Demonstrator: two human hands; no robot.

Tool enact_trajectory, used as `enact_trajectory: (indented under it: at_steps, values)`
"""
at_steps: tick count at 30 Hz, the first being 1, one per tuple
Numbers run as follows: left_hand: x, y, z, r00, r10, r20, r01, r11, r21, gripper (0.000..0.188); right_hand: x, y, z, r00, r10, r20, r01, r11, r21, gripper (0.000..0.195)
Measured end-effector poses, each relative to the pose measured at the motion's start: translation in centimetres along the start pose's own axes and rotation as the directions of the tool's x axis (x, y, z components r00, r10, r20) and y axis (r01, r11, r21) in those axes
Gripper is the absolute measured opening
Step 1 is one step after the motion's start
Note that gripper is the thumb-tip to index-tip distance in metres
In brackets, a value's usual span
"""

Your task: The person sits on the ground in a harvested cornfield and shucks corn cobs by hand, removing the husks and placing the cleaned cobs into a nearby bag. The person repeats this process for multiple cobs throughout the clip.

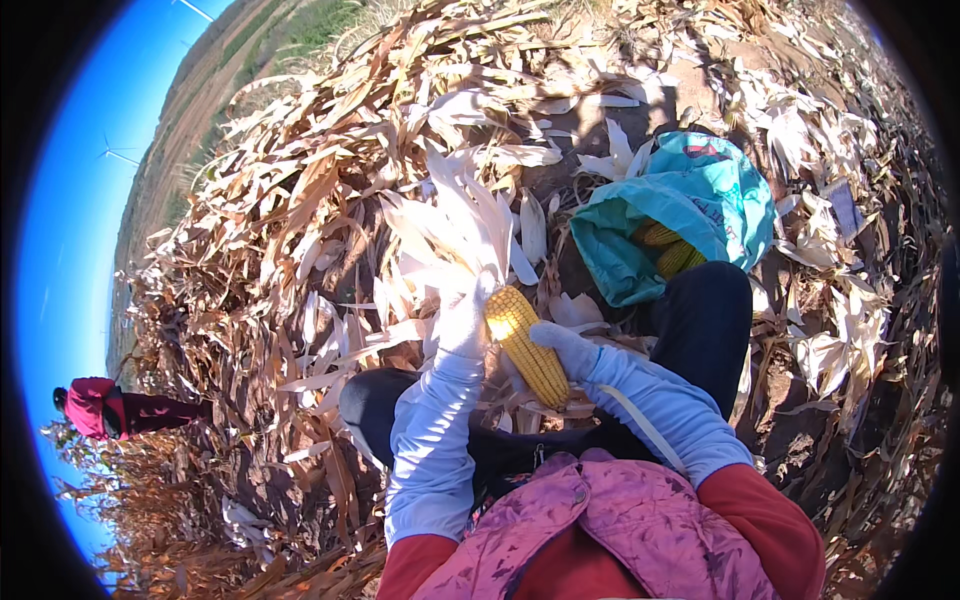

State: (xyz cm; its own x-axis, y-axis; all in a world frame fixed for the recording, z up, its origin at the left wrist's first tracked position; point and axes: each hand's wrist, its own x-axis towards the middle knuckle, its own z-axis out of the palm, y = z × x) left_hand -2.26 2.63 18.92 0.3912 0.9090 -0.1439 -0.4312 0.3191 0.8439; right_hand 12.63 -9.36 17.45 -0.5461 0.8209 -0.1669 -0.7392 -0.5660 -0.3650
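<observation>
A husked ear of yellow corn (529, 352) lies slantwise between my two gloved hands, in front of my lap. My right hand (566, 349) grips its side, the thumb lying along the kernels. My left hand (466, 319) is closed around the base of pale dry husks (457, 217), right beside the ear's upper end. These husk leaves fan out beyond my left fingers, overexposed by the sun. Whether husk and ear are still joined is hidden. A pale strap (649, 427) hangs along my right forearm.
Beyond my right knee (705, 322) a turquoise woven sack (705, 199) lies with its mouth towards me, ears of corn (679, 259) inside. Dry stalks and leaves (300, 195) are heaped at the left. Loose husks (840, 330) litter the right. Another person (97, 409) stands far left.
</observation>
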Motion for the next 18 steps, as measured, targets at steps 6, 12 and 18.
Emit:
enact_trajectory:
  at_steps: [6,12,18]
  values:
    - [-0.2,0.3,1.3,0.916,0.399,0.04,-0.382,0.835,0.396,0.02,2.1,0.9,0.1,0.877,-0.423,-0.229,0.2,0.755,-0.625,0.057]
    - [-0.2,0.4,0.9,0.881,0.459,0.117,-0.421,0.646,0.637,0.022,1.4,0.4,0.1,0.908,-0.338,-0.246,0.234,0.898,-0.372,0.046]
    - [-1.9,-1.2,1.5,0.91,0.406,-0.081,-0.337,0.839,0.426,0.021,1.4,0.5,0.1,0.933,-0.283,-0.222,0.247,0.952,-0.179,0.041]
